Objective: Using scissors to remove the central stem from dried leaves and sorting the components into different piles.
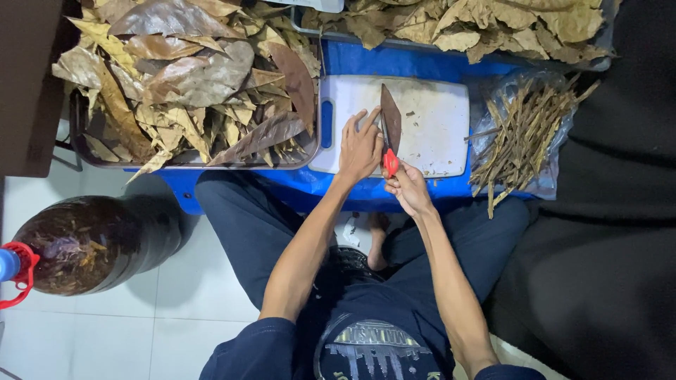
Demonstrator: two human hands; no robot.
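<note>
At the far left a dark jar stands on the floor; above it a tray is heaped with dry leaves; on the white cutting board the left hand presses a brown leaf flat, fingers spread; the right hand grips a red-handled knife; cut stems lie right.

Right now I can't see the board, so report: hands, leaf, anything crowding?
Left hand flat on leaf. Right hand grips red-handled knife. Cutting board otherwise bare.
</note>
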